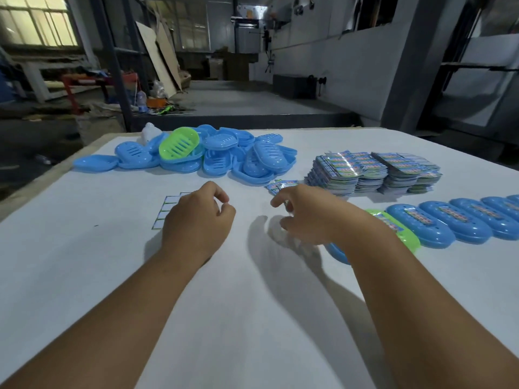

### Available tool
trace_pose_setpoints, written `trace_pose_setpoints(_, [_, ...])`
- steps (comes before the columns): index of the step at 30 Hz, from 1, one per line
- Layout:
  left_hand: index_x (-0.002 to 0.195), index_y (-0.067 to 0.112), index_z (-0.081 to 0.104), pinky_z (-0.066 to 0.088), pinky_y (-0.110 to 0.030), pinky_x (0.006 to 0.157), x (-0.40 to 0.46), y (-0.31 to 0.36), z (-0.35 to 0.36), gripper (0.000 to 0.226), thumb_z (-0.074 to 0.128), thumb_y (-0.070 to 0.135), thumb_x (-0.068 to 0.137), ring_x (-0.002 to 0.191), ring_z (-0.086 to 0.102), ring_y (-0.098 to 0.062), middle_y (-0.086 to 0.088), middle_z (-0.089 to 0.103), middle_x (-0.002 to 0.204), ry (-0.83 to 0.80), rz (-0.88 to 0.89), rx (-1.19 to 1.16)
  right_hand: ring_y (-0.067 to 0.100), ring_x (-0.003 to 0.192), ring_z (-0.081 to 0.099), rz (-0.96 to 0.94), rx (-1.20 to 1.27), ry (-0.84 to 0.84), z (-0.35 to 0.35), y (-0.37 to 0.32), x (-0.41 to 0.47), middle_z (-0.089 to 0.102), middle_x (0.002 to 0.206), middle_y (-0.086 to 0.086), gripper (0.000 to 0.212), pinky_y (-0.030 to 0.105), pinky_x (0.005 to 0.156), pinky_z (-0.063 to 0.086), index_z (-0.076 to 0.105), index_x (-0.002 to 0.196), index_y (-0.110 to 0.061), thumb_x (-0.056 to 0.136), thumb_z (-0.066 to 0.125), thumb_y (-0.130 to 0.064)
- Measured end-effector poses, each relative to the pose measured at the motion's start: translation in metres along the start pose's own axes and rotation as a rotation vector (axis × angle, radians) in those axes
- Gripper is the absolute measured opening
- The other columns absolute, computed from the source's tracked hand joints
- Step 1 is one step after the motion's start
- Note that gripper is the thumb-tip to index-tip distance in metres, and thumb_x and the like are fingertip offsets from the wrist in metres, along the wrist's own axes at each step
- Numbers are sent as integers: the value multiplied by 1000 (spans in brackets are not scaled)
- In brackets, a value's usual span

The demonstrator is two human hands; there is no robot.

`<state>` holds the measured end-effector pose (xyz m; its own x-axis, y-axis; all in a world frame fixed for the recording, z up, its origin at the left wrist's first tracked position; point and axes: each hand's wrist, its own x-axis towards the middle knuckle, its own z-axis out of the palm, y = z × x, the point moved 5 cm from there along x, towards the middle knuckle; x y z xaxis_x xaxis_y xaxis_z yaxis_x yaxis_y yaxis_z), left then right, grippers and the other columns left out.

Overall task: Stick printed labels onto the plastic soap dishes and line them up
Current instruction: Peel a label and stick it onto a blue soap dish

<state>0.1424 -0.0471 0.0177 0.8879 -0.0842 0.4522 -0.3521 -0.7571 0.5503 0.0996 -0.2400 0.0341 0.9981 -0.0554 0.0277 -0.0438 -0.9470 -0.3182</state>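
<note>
My left hand (196,220) hovers over the white table with fingers loosely curled and nothing in them; it covers part of an emptied label sheet (165,211). My right hand (306,214) is raised beside it, fingers relaxed and spread, holding nothing I can see. Just beyond its fingertips lies a small strip of printed labels (278,185). A pile of unlabelled blue soap dishes (224,155) with one green dish (179,143) on top sits at the back. Labelled dishes (438,220) stand in a row to the right; a green labelled one (393,223) is partly hidden by my right forearm.
Stacks of printed label sheets (373,171) stand at the back right of the table (84,262). A white object (148,133) pokes out behind the dish pile. Beyond the table lie a grey platform and workshop clutter.
</note>
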Motion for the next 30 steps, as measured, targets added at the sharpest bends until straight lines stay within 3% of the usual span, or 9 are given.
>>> trace_pose_setpoints(6, [104,21,69,47,-42,90,21,17,21,18,57,21,91,103,57,-23,1,68,105,49,237,168,11,91,56,-55,65,47,13,-14,6,61,105,-13,39,31,81,53,62,125,-33,87,57,-26])
trace_pose_setpoints(10, [115,23,67,40,-39,95,46,21,45,25,54,20,94,113,53,-23,3,67,119,4,243,244,11,96,58,-61,112,122,14,-17,6,61,96,-15,37,32,88,52,67,119,-30,85,54,-21])
trace_pose_setpoints(14, [126,22,64,41,-41,99,64,31,66,32,49,18,97,120,50,-25,0,64,127,-59,242,246,15,105,62,-40,171,224,10,-14,6,70,107,-8,34,32,90,51,71,114,-26,89,53,-13])
trace_pose_setpoints(18, [129,20,60,40,-42,100,75,40,82,33,44,21,100,121,48,-27,-3,62,129,-149,255,343,20,105,64,-23,212,300,5,-9,8,73,110,-3,33,35,92,51,73,111,-25,89,53,-10])
trace_pose_setpoints(21, [133,24,57,39,-40,101,76,38,82,36,51,31,98,122,47,-27,-4,59,129,-134,240,323,21,103,64,-9,236,316,5,-9,9,73,108,-2,32,37,91,52,73,108,-27,88,53,-12])
trace_pose_setpoints(25, [118,24,66,42,-39,95,75,39,76,25,54,35,99,114,49,-26,-3,61,119,-73,234,302,19,101,64,7,256,309,5,-9,9,71,104,-6,31,38,91,53,72,108,-28,88,53,-13])
trace_pose_setpoints(30, [105,16,60,46,-40,81,73,31,60,16,52,30,101,97,60,-27,-4,67,103,113,133,-15,18,102,63,25,277,296,5,-10,7,70,104,-9,32,37,93,52,71,110,-28,89,52,-13])
